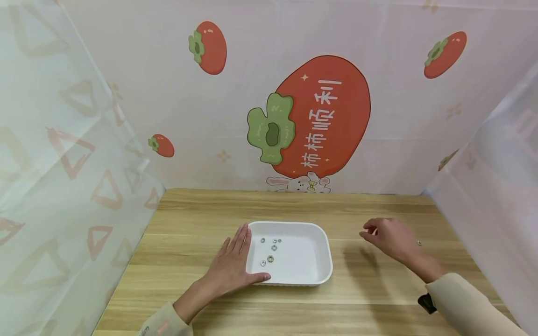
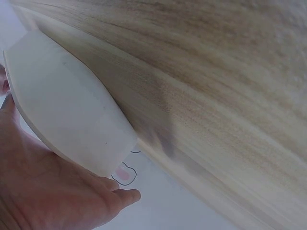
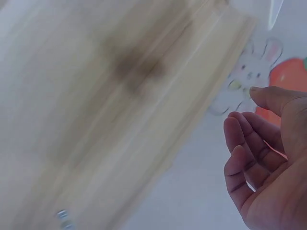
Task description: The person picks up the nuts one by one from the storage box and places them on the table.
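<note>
A white tray [image 1: 300, 275] sits on the wooden table. Inside it, toward the left, lie several small metal nuts [image 1: 274, 248]; one nut [image 1: 270, 259] looks brassy. My left hand [image 1: 229, 269] rests against the tray's left side, fingers fairly straight along the rim and thumb over the front left corner. The left wrist view shows that hand [image 2: 62, 189] against the tray's outer wall [image 2: 72, 105]. To the right of the tray, my right hand [image 1: 391, 238] hovers above the table. Its fingers [image 3: 235, 132] are loosely bent, the thumb stands apart, and nothing shows between them.
A small nut [image 1: 419, 243] lies on the table [image 1: 349, 298] behind the right hand; small metal pieces [image 3: 62, 214] also show in the right wrist view. White printed sheets [image 1: 235, 116] enclose the table at the back and both sides. A dark object [image 1: 427, 303] sits at the right wrist.
</note>
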Motion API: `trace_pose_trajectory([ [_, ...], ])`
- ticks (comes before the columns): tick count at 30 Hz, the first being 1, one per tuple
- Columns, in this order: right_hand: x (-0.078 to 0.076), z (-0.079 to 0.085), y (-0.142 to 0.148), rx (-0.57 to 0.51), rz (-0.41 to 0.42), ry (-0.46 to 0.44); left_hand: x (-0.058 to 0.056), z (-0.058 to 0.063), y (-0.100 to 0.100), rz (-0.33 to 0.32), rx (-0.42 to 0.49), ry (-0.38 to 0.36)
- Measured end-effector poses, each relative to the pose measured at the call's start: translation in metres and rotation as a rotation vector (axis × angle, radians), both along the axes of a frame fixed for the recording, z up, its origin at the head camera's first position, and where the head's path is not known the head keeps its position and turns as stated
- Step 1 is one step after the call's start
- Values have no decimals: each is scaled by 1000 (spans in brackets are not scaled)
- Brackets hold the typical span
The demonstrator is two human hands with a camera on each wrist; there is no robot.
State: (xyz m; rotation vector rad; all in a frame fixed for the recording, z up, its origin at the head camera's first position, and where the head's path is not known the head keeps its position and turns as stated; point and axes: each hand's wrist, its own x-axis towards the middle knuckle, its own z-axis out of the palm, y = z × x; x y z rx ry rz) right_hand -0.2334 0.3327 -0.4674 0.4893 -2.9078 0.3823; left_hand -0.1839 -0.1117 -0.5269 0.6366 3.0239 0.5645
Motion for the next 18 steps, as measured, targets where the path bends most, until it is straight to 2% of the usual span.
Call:
trace_pose_trajectory([
  [4,-1,7,-25,18,48,41,0,1,0,-4,4,0],
  [10,0,17,-56,0,118,65,0,4,0,15,-29,-42],
  [18,0,28,-90,-5,197,34,-1,3,1,16,-43,-45],
])
